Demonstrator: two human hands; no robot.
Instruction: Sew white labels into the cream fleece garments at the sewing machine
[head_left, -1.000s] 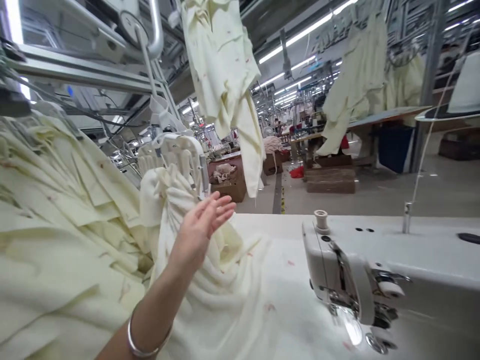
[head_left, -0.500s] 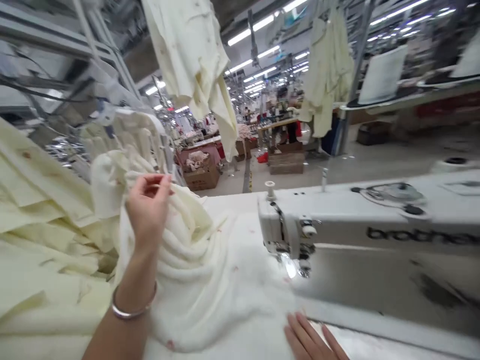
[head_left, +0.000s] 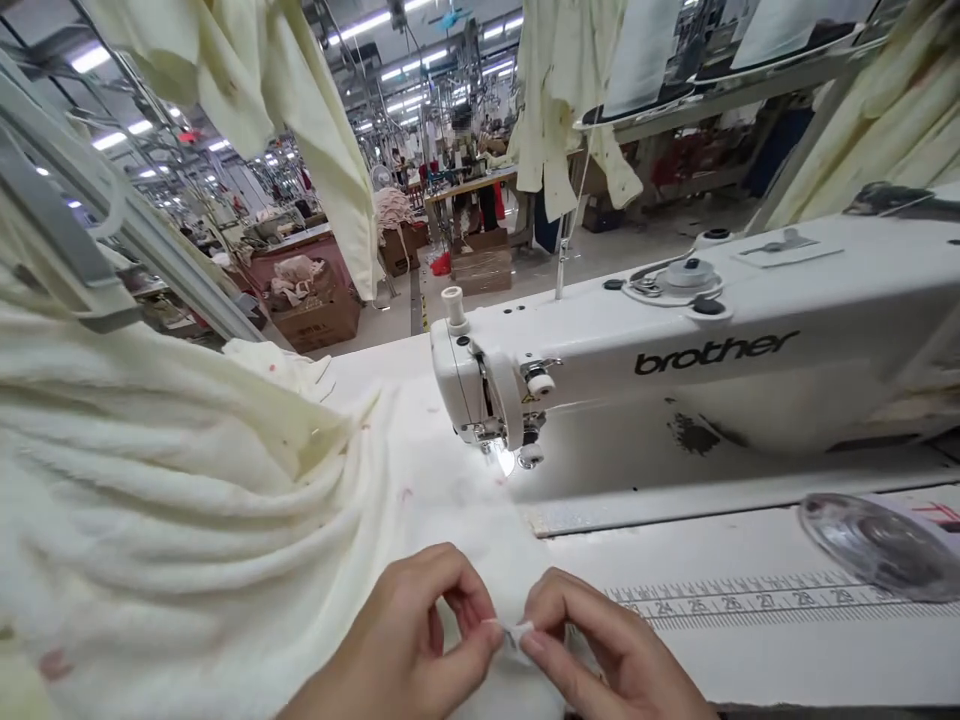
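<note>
Low in front of me, my left hand point(head_left: 416, 625) and my right hand point(head_left: 607, 645) pinch a small white strip point(head_left: 516, 632) between thumbs and fingers. A dark mark shows on the strip; whether it is a label or a fabric edge I cannot tell. Beneath and left of the hands spreads cream fleecy cloth point(head_left: 247, 510) with small pink prints, heaped in folds on the left. Its right part lies flat up to the needle area of the white sewing machine point(head_left: 480, 380), whose lamp is lit. Both hands are on the near side of the needle.
A printed ruler point(head_left: 727, 603) runs along the table edge at right, with a clear plastic dish-like object point(head_left: 874, 545) above it. Cream garment pieces point(head_left: 300, 110) hang overhead at left. Thread cones point(head_left: 641, 60) stand behind the machine. Cardboard boxes point(head_left: 315, 315) sit on the floor beyond.
My left hand has come down from the cloth heap at left to beside my right hand. Both now pinch the white strip; my right hand lay flat before. The view has turned right.
</note>
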